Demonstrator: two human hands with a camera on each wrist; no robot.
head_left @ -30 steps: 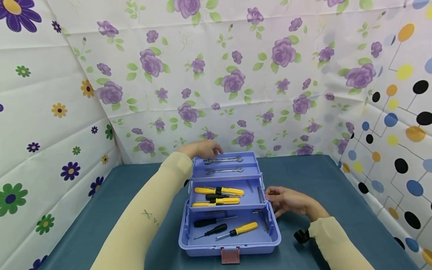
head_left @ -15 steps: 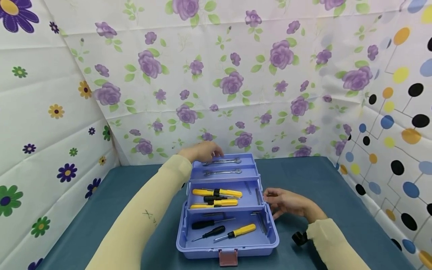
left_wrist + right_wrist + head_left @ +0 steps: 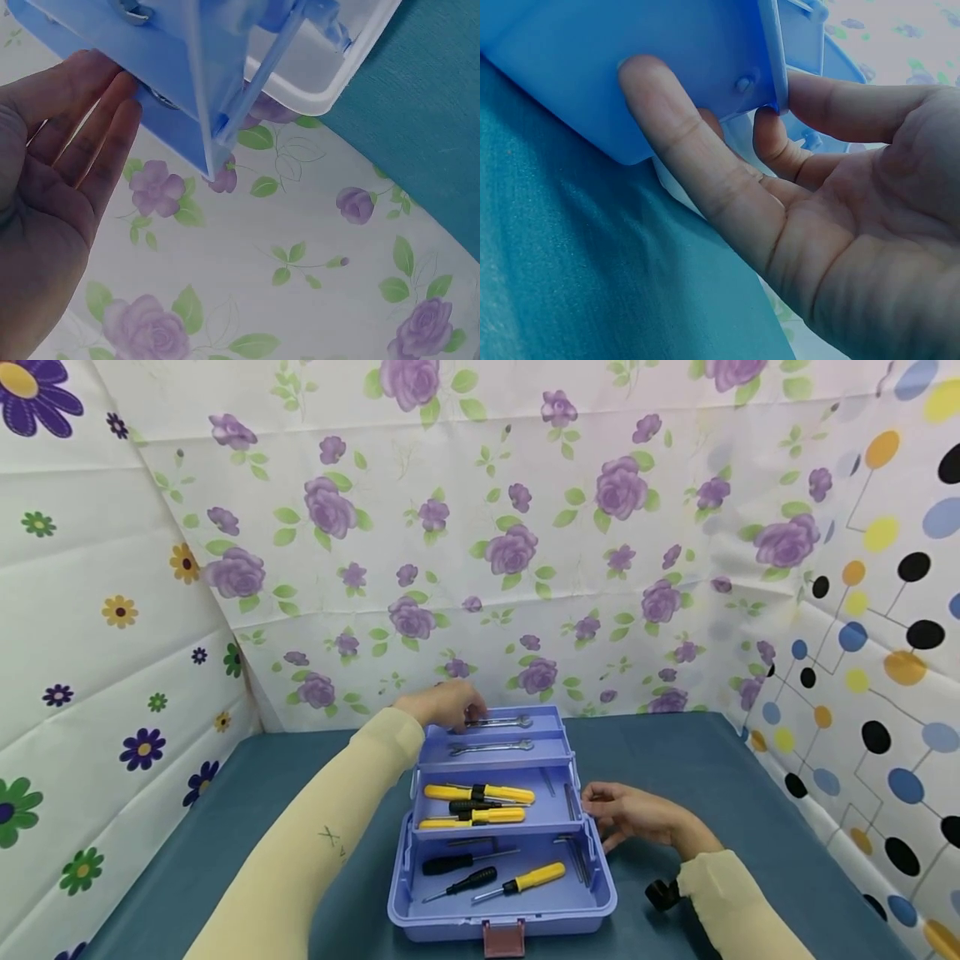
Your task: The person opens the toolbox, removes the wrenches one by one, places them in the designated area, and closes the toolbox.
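One opened blue toolbox stands on the teal table. The left hand reaches over its far left corner, fingertips at the far wrench; whether they pinch it, one cannot tell. The right hand has thumb and curled fingers clamped on the right side. Yellow and black screwdrivers lie inside.
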